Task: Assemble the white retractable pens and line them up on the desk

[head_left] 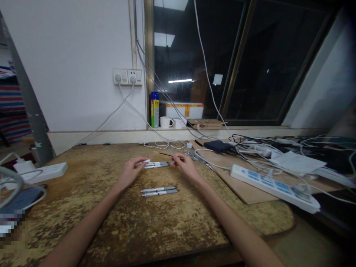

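Note:
My left hand (130, 171) is closed on a white and grey pen barrel (147, 161), with part of it hidden by the fingers. My right hand (185, 166) pinches a thin dark pen refill (165, 154) that points left. A small greyish piece also shows at its lower fingertips, too small to make out. Several white and grey pens (156, 165) lie side by side on the table between my hands. Closer to me, two more pens (160, 191) rest parallel on the worn wooden table (125, 226).
A white power strip (274, 188) and a brown board (244, 194) lie on the right, near tangled cables and papers (299, 163). Another power strip (52, 172) is at the left. On the sill stand a spray can (155, 110) and a white mug (165, 122).

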`<action>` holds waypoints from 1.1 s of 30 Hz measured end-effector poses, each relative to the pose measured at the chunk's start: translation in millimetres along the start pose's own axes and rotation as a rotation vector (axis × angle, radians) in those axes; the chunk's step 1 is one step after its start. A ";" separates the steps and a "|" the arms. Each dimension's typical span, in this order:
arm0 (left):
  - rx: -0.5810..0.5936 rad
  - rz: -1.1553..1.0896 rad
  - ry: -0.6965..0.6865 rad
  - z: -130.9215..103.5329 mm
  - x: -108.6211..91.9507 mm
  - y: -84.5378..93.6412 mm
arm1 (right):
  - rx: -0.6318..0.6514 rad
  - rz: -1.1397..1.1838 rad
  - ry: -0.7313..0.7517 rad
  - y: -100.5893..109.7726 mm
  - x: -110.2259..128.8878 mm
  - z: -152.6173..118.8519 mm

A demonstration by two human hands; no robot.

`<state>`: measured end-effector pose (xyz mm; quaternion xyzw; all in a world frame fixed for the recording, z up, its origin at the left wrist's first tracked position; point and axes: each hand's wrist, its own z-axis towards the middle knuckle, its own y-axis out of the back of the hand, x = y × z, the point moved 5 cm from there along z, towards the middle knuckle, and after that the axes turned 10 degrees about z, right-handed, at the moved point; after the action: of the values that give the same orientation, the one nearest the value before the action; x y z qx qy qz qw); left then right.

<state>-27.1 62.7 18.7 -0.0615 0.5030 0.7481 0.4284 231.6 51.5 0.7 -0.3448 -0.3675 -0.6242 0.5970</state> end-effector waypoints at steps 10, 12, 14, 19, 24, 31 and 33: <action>-0.002 -0.009 0.011 0.5 -1.0 0.6 | 0.001 -0.205 0.134 -0.3 3.7 -3.1; -0.006 0.001 0.004 0.5 -0.8 0.8 | 0.007 -0.215 0.137 -1.1 2.9 -2.9; -0.010 0.006 -0.006 0.4 -0.9 1.1 | 0.010 -0.226 0.131 -1.6 1.9 -2.8; 0.019 -0.006 -0.018 -0.3 -2.7 -0.9 | 0.021 -0.227 0.139 -4.4 3.1 -3.3; 0.076 -0.051 -0.063 -1.4 -12.3 -5.8 | 0.055 -0.250 0.177 -16.0 12.6 -9.2; 0.113 -0.027 -0.141 -1.8 -25.9 -9.1 | 0.151 -0.201 0.140 -32.1 19.5 -15.0; 0.100 -0.011 -0.135 -1.5 -25.0 -8.9 | 0.175 -0.170 0.098 -32.8 17.0 -14.5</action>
<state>-5.7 48.1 24.8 0.0076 0.5092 0.7223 0.4679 198.1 31.1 6.8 -0.2283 -0.4189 -0.6543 0.5868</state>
